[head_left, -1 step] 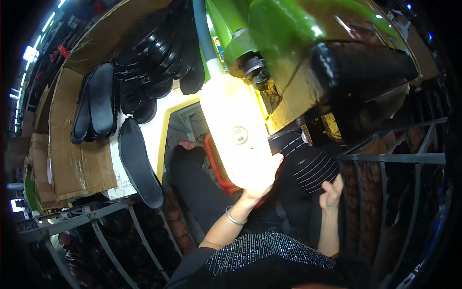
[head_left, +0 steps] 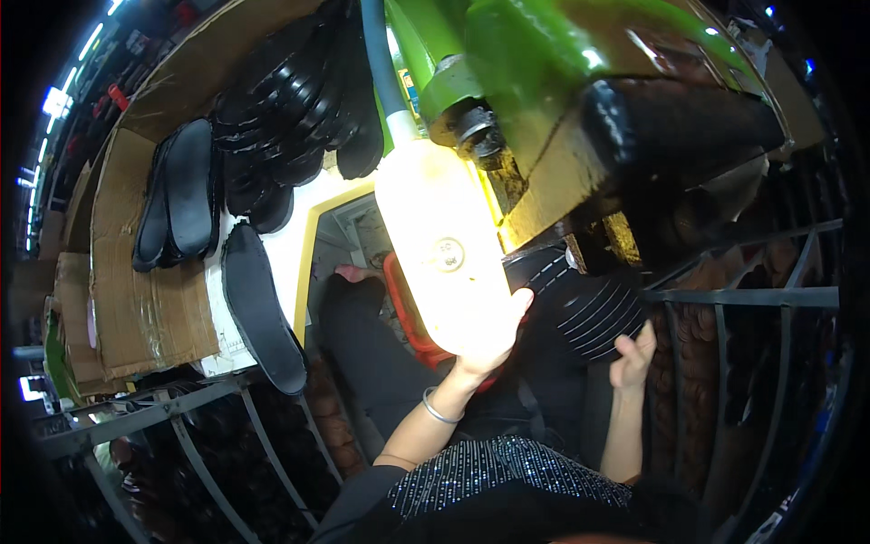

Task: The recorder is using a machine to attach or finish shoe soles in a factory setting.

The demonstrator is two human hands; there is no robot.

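A black piece with curved white stripes (head_left: 603,324) lies below the green machine's working end; its exact kind is hard to make out. My right hand (head_left: 633,356) is at its right edge, fingers and thumb bent around that edge. At the lower end of a brightly glowing, round-ended white panel (head_left: 444,227), my left hand (head_left: 489,344) is raised, the thumb pointing up. Glare washes out its other fingers, so their grip is hidden. A bracelet (head_left: 440,408) circles my left wrist.
Black shoe soles (head_left: 299,109) pile up in a cardboard box (head_left: 149,317) at left. One sole (head_left: 263,308) rests by the white table's yellow edge. The green machine (head_left: 526,63) fills the upper right. Metal racks (head_left: 743,296) flank me, and a red basket (head_left: 408,308) stands below.
My right hand has shifted slightly right and up, and the striped piece has moved a little to the right with it. My left hand stays in place.
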